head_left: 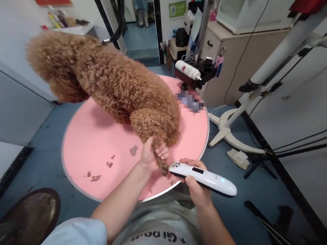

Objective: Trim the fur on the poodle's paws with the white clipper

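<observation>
Left hand (149,155) grips the hind leg (157,145) of a brown curly-coated dog (123,84); right hand (196,184) grasps a slim white plastic clipper (210,179), blade end just beside the paw (164,169). Dog's on a round pink grey-rimmed tabletop (89,141), brown hair tufts (96,178) scattered.

The dog (127,78) is walling off the pink counter's (91,129) far left, the white bottle (187,69) is crowding its back edge, the clipper (207,178) is barring the near right, but left of the left forearm (123,195) a lane is lying open over low hair tufts (96,178)!
</observation>
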Demonstrator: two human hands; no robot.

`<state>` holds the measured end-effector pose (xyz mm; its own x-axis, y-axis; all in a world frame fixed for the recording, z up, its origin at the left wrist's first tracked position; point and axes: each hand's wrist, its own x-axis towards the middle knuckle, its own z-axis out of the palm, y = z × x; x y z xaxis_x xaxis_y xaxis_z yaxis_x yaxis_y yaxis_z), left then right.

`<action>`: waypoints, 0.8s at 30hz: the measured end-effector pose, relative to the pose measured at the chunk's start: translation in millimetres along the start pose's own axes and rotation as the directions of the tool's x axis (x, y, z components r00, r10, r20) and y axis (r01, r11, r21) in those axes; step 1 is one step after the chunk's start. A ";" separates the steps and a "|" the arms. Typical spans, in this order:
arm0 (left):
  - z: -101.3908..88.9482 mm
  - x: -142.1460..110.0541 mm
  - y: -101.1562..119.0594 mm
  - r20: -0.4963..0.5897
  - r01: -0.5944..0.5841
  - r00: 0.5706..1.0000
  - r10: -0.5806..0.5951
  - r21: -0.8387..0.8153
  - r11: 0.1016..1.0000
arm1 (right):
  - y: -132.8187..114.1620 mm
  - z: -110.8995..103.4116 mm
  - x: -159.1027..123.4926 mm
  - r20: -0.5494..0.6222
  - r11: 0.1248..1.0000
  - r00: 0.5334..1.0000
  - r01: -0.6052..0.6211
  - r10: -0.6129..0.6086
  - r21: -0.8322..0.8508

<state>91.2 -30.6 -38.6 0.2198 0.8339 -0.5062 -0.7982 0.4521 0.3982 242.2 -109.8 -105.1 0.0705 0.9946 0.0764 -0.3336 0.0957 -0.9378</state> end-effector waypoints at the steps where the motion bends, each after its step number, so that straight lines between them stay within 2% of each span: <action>1: 0.0 0.2 0.7 0.004 0.009 1.000 -0.009 0.007 1.000 | 1.1 3.3 3.3 0.006 1.000 1.000 -0.007 0.007 0.017; 4: 0.0 1.4 2.0 0.016 0.031 0.999 -0.032 0.024 0.999 | 3.4 8.5 9.8 0.040 0.996 0.998 -0.057 0.054 0.075; 8: -2.2 3.3 1.5 0.023 0.065 0.998 -0.067 0.049 0.997 | 2.6 8.0 12.3 0.089 0.994 0.993 -0.088 0.082 0.065; 14: -6.2 5.2 -0.3 0.048 0.045 0.998 -0.047 0.032 0.998 | -0.4 14.7 9.6 0.066 0.999 0.997 -0.033 0.031 0.029; 18: -5.7 5.3 -0.7 0.043 0.030 0.999 -0.031 0.018 0.999 | -3.0 20.3 5.3 0.003 0.997 0.997 0.082 -0.082 0.008; 24: -4.2 5.1 -0.6 0.033 0.044 0.998 -0.045 0.014 0.999 | -8.6 27.1 1.5 0.023 0.980 0.986 0.166 -0.165 -0.110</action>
<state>90.3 -27.9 -44.7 0.2738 0.8228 -0.4981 -0.7796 0.4931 0.3861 219.7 -108.0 -87.7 0.1025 0.9659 0.2378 -0.2119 0.2548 -0.9435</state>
